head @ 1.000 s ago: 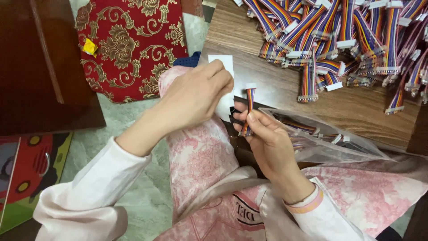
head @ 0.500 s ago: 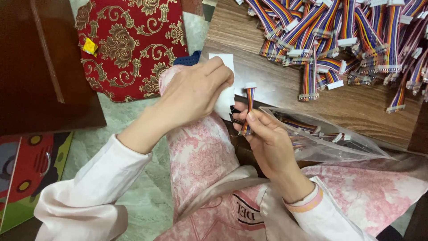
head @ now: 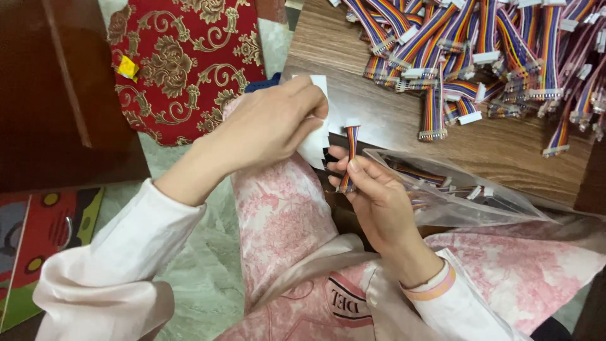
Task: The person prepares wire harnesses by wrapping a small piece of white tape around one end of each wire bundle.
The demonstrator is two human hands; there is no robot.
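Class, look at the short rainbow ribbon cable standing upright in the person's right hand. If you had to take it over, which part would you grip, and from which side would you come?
Grip the rainbow ribbon cable on its flat banded middle, just under the white connector at its top. Come from above and the left, since the right hand already pinches the lower half and a clear plastic bag lies to the right. The left hand, holding a white paper slip, is nearest.

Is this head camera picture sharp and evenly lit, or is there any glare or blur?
Head view: soft, even light, weak shadows; pale glare on the clear plastic bag; both hands and the striped cable fairly sharp; the cable pile at the top edge looks slightly softer.
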